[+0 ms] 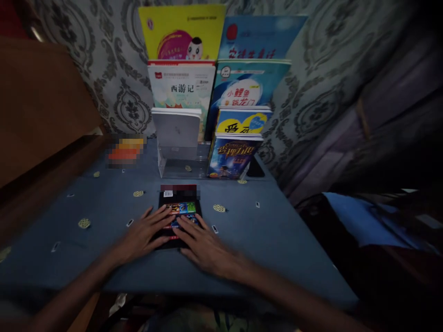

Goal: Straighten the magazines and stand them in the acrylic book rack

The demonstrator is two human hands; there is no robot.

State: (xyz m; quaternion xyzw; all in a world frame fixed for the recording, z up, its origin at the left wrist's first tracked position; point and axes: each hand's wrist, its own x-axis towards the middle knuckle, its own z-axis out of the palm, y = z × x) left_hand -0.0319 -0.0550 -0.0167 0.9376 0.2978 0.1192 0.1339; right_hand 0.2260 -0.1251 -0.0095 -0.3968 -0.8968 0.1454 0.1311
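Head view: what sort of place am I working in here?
Likely a home room, perhaps a child's reading corner: patterned wallpaper, children's books in a tiered stand, a blue tablecloth. Both hands, left hand and right hand, rest on a dark book.

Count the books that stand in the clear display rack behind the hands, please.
7 books in the rack. Left column: yellow, white, grey. Right column: light blue, blue-green, blue-yellow, dark blue. Others may hide behind.
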